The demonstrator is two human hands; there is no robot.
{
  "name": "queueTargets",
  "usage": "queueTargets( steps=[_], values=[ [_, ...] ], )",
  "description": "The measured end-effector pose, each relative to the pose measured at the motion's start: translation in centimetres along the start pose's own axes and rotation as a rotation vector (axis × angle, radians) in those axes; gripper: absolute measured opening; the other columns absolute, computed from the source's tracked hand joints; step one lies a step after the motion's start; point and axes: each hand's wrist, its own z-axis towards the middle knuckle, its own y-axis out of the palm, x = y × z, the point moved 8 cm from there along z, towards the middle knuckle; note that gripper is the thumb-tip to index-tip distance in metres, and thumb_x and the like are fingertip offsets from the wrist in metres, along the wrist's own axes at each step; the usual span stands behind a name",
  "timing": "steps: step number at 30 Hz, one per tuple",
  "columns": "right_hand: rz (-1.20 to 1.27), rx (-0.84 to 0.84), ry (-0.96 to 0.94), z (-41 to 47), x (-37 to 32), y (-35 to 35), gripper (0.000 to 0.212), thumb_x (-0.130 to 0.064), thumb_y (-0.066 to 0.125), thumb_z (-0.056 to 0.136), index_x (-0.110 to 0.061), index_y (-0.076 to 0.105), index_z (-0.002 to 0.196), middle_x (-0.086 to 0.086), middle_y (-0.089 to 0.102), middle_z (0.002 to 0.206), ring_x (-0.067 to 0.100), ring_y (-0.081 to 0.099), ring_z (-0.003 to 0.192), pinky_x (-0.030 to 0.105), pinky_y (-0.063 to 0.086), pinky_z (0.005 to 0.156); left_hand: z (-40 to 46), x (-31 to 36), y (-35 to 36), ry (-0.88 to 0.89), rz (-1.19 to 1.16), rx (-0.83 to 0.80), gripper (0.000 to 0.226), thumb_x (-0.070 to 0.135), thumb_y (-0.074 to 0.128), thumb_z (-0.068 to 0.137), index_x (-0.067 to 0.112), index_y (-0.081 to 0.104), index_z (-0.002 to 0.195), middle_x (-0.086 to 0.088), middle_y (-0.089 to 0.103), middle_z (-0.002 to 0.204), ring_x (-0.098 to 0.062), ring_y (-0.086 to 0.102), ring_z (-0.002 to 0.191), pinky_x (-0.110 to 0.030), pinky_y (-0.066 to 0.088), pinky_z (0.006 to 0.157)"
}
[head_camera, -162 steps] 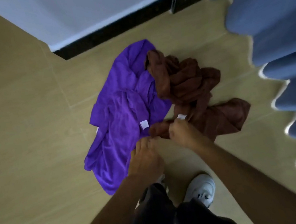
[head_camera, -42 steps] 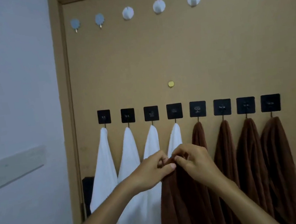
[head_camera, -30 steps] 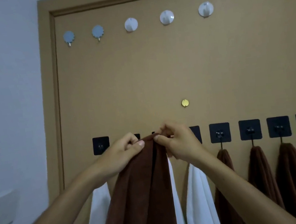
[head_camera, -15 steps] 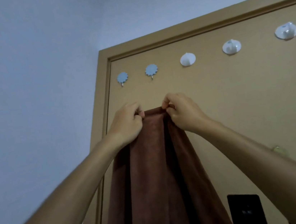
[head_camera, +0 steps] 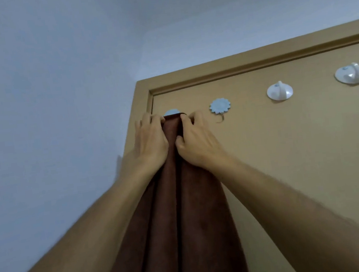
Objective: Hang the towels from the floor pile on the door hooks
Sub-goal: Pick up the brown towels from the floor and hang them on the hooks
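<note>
A brown towel point(head_camera: 184, 215) hangs down between my forearms against the tan door point(head_camera: 290, 155). My left hand point(head_camera: 152, 141) and my right hand point(head_camera: 195, 140) both pinch its top edge, pressed up against the leftmost pale blue hook point(head_camera: 171, 112) of the top row. Only that hook's upper rim shows above the towel; its prong is hidden. To its right are a pale blue flower-shaped hook point(head_camera: 220, 106) with a bare wire prong and two white round hooks point(head_camera: 279, 91) point(head_camera: 351, 74), all bare.
The door frame's top left corner point(head_camera: 142, 88) lies just above my hands. A pale wall point(head_camera: 44, 108) fills the left side and the space above the frame. The lower hook row and the floor pile are out of view.
From lifting the brown towel off the floor pile, I carried it up the door past the lower black hooks; in the last half second both hands raised its top edge to the leftmost top hook.
</note>
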Motion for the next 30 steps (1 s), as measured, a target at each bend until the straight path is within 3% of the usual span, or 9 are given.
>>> queueTargets(
  steps=[5,9,12,17,20,24,28,30],
  values=[
    [-0.152,0.045,-0.014,3.1,-0.4,1.4,0.036,-0.024,0.044,0.093,-0.002,0.048,0.121,0.016,0.041,0.125,0.031,0.042,0.114,0.035,0.033,0.095,2.2,-2.6,2.0,-0.051,0.034,-0.017,0.029,0.007,0.037,0.094,0.005,0.055,0.117,-0.014,0.047,0.128,-0.031,0.041,0.118,-0.034,0.034,0.094],
    [-0.316,0.095,-0.038,2.9,-0.4,1.2,0.020,-0.015,0.043,0.090,-0.002,0.053,0.102,0.017,0.047,0.116,0.031,0.044,0.105,0.031,0.029,0.082,1.8,-3.3,2.8,-0.075,-0.058,-0.036,0.023,0.001,0.040,0.086,0.005,0.058,0.100,-0.015,0.053,0.114,-0.031,0.047,0.109,-0.031,0.034,0.082],
    [-0.299,0.092,-0.021,1.9,-0.5,0.7,0.017,-0.012,0.042,0.089,-0.001,0.053,0.097,0.019,0.050,0.112,0.033,0.046,0.103,0.031,0.028,0.077,1.3,-3.4,2.7,-0.121,-0.173,-0.059,0.018,0.002,0.042,0.083,0.010,0.057,0.088,-0.011,0.060,0.103,-0.029,0.053,0.101,-0.033,0.040,0.079],
    [-0.327,0.058,0.000,-0.3,-1.3,0.8,0.015,-0.009,0.040,0.088,-0.004,0.053,0.096,0.017,0.054,0.105,0.033,0.050,0.098,0.032,0.028,0.071,-0.6,-2.8,2.5,-0.193,-0.323,-0.140,0.024,0.008,0.037,0.088,0.011,0.055,0.103,-0.007,0.063,0.101,-0.028,0.056,0.099,-0.036,0.043,0.082],
    [-0.350,0.086,0.002,-1.8,-2.0,0.7,0.027,-0.017,0.036,0.093,-0.006,0.060,0.100,0.013,0.056,0.110,0.031,0.046,0.106,0.036,0.032,0.082,-2.2,-2.9,2.1,-0.257,-0.339,-0.170,0.027,0.014,0.036,0.093,0.011,0.049,0.116,-0.006,0.059,0.114,-0.024,0.053,0.104,-0.031,0.038,0.079],
    [-0.047,-0.016,0.069,-5.0,-1.9,1.2,0.046,-0.041,0.029,0.099,-0.012,0.060,0.116,0.012,0.053,0.126,0.027,0.042,0.118,0.038,0.033,0.102,-5.3,-2.2,1.5,-0.149,-0.217,-0.222,0.030,0.017,0.037,0.096,0.007,0.057,0.116,-0.011,0.051,0.126,-0.025,0.048,0.115,-0.027,0.037,0.089],
    [0.067,-0.076,0.045,-10.0,-2.3,2.1,0.051,-0.027,0.034,0.100,-0.007,0.028,0.146,0.015,0.022,0.155,0.024,0.023,0.141,0.030,0.019,0.113,-10.3,-1.2,1.4,-0.116,-0.274,-0.304,0.046,0.013,0.034,0.100,0.011,0.033,0.146,-0.005,0.037,0.149,-0.017,0.034,0.137,-0.033,0.026,0.115],
    [0.055,-0.127,0.020,-12.9,-2.5,2.7,0.056,-0.020,0.033,0.100,-0.003,0.014,0.149,0.017,0.008,0.158,0.026,0.014,0.146,0.031,0.013,0.118,-13.4,-0.8,1.0,-0.166,-0.269,-0.325,0.051,0.011,0.034,0.100,0.011,0.023,0.149,-0.003,0.024,0.156,-0.012,0.021,0.143,-0.024,0.013,0.119]
  ],
)
